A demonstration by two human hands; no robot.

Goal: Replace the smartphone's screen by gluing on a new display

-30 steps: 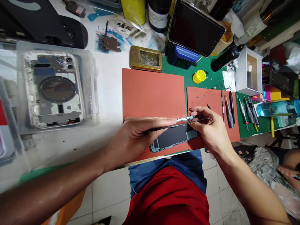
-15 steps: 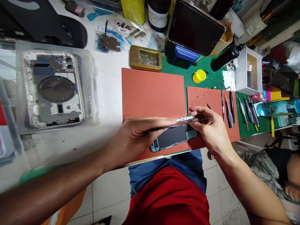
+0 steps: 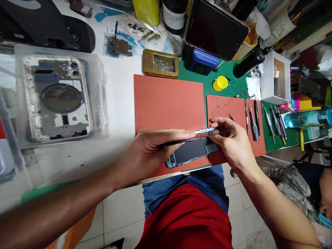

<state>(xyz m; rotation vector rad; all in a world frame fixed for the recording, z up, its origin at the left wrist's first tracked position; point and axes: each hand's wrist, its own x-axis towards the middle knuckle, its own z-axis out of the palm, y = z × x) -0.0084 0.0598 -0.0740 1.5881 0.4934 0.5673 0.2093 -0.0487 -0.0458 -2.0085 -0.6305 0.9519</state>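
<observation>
Between my two hands a thin dark panel (image 3: 199, 137) is held nearly edge-on. My left hand (image 3: 153, 147) is closed round its left part, fingers stretched along the top and thumb below. A small pale strip-like part (image 3: 204, 130) shows just beyond the left fingertips, along the panel's far side. The fingers of my right hand (image 3: 230, 136) pinch the panel's right end. Beneath lies an opened phone-shaped frame (image 3: 190, 152) with a dark inner face, across the near edges of two reddish mats; the hands and panel cover part of it.
The reddish mats (image 3: 168, 100) lie on a green surface. Screwdrivers (image 3: 254, 122) rest at the right. Beyond are a yellow cup (image 3: 220, 83), a tin of screws (image 3: 160, 64) and a propped phone (image 3: 215, 29). A plastic box (image 3: 62, 98) holds a phone housing at left. A person sits at far right.
Both hands and the panel hold almost the same position. At far right, the seated person's hand has shifted and a light blue object now shows by it.
</observation>
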